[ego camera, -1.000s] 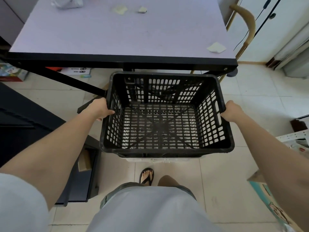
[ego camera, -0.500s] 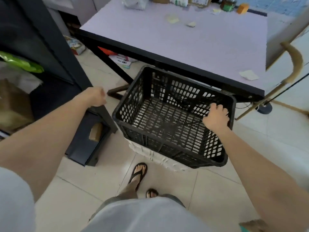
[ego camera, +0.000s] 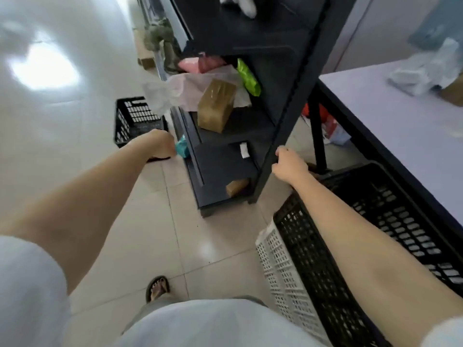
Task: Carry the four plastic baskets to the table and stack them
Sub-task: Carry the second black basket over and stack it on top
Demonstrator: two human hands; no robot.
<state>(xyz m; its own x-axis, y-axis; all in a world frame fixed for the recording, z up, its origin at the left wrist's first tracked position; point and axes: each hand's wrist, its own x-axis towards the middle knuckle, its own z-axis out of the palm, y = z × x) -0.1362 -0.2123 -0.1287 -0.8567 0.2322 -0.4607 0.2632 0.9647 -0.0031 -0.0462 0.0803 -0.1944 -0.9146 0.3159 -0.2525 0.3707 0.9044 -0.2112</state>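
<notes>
A black basket [ego camera: 390, 216] sits nested in a white basket [ego camera: 278, 266] on the floor at the lower right, beside the table [ego camera: 400, 131]. My right arm crosses above it. My right hand [ego camera: 290, 166] has let go and hovers next to the dark shelf's front post, fingers loose and holding nothing. Another black basket [ego camera: 135, 118] stands on the floor further off, left of the shelf. My left hand [ego camera: 162, 144] is stretched towards it with fingers curled in and nothing in it, a little short of its rim.
A dark shelf unit [ego camera: 250, 136] with a brown box [ego camera: 216, 106], bags and a green packet stands between the far basket and the table. A plastic bag [ego camera: 423, 71] lies on the table. Pale tiled floor lies to the left; my sandalled foot [ego camera: 157, 288] is below.
Both hands have released the black basket, which now rests on the white one by the table. My view has swung left towards the shelf and the far black basket, and my left arm reaches that way.
</notes>
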